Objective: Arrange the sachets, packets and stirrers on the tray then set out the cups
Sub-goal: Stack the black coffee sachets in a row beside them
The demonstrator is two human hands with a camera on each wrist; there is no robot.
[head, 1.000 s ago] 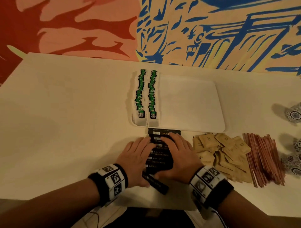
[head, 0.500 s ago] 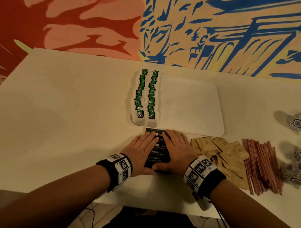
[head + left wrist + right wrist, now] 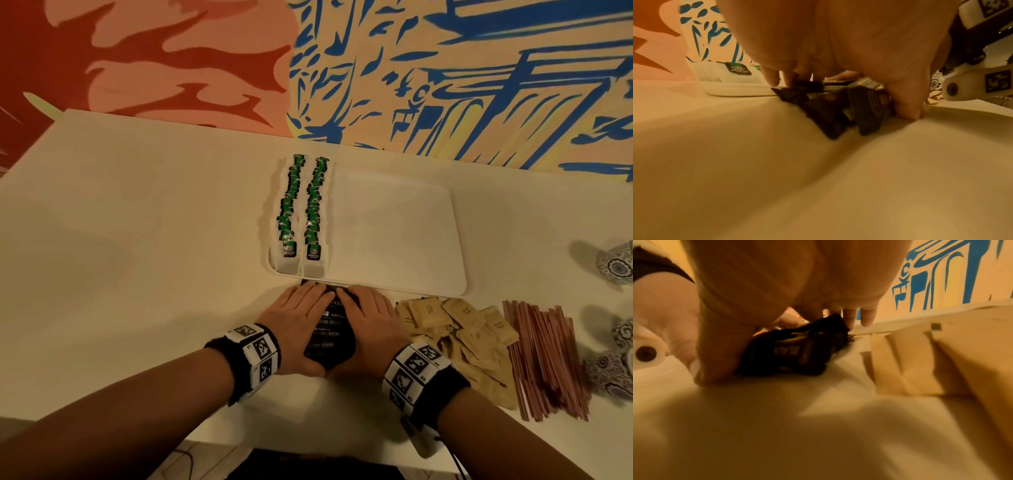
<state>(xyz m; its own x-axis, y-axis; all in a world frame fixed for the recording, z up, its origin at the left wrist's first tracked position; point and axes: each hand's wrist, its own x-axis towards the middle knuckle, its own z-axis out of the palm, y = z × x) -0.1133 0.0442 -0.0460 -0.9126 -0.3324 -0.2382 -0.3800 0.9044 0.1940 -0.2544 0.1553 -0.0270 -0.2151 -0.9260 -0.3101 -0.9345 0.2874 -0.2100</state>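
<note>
Closer together, our left hand (image 3: 291, 330) and right hand (image 3: 373, 329) squeezed the black tea sachets (image 3: 329, 334) between straight fingers; the row ran lengthwise toward the tray (image 3: 394, 233), right at its near edge.

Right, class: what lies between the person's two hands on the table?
A bunch of black sachets, pressed between the left hand and right hand; clearest in the head view.

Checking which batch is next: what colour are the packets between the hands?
The pile of small flat packets is black with white lettering; head view shows it best.
</note>
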